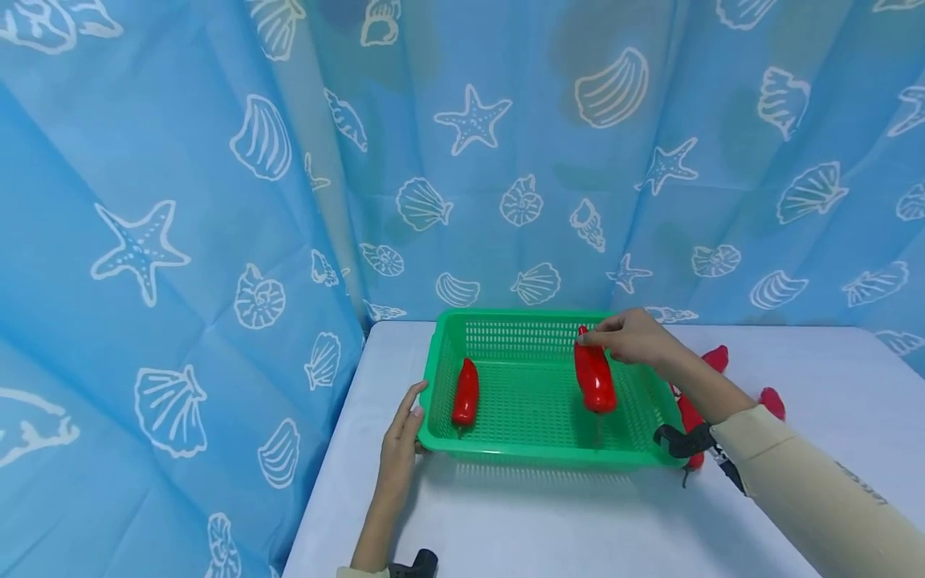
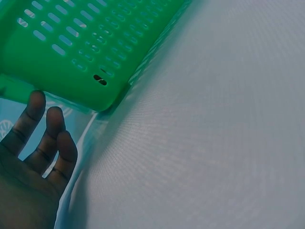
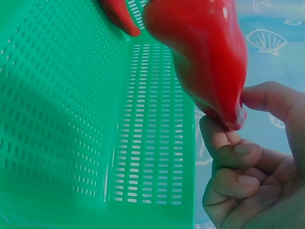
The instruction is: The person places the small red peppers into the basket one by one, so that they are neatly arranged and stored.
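Note:
Over the right half of a green plastic basket, my right hand pinches a red pepper by its narrow tip. The pepper hangs with its stem downward. In the right wrist view, thumb and index finger grip that tip while the other fingers curl beneath. A second red pepper lies inside the basket at the left. My left hand is at the basket's left rim, touching it near the front corner. Its fingers are loosely extended in the left wrist view.
Several more red peppers lie on the white table right of the basket, partly hidden behind my right forearm. A blue curtain with white shell and starfish prints hangs behind the table and along its left side.

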`<state>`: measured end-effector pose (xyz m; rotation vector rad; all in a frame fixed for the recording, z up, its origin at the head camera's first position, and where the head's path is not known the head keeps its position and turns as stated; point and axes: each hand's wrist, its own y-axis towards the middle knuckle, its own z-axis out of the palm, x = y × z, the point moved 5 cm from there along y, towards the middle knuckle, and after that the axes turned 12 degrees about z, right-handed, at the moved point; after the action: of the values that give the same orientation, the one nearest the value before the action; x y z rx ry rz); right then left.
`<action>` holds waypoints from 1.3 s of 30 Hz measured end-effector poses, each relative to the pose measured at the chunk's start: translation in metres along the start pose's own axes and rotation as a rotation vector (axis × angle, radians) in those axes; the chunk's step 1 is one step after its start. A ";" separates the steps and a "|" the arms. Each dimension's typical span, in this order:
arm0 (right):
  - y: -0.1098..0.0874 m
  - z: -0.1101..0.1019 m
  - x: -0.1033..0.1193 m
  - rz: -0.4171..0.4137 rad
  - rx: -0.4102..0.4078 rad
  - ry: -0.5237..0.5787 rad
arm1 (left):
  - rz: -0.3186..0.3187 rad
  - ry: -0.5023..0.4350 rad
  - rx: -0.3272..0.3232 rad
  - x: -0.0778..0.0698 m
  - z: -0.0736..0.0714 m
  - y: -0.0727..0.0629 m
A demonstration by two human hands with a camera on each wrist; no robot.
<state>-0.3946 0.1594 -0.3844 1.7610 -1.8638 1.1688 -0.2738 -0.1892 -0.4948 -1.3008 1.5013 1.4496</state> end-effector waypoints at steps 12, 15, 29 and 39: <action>0.011 0.016 0.011 -0.023 0.023 0.036 | -0.020 -0.002 -0.015 0.023 -0.004 0.001; 0.017 0.022 0.013 -0.002 0.022 0.033 | -0.019 -0.006 -0.013 0.023 -0.004 0.000; 0.034 0.055 0.033 -0.031 0.062 0.020 | -0.025 -0.037 -0.016 0.023 -0.001 0.001; 0.045 0.071 0.042 -0.031 0.072 0.021 | -0.013 -0.026 -0.015 0.021 -0.001 0.005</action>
<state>-0.4233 0.0747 -0.4132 1.8017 -1.7980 1.2524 -0.2843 -0.1947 -0.5125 -1.2938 1.4648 1.4670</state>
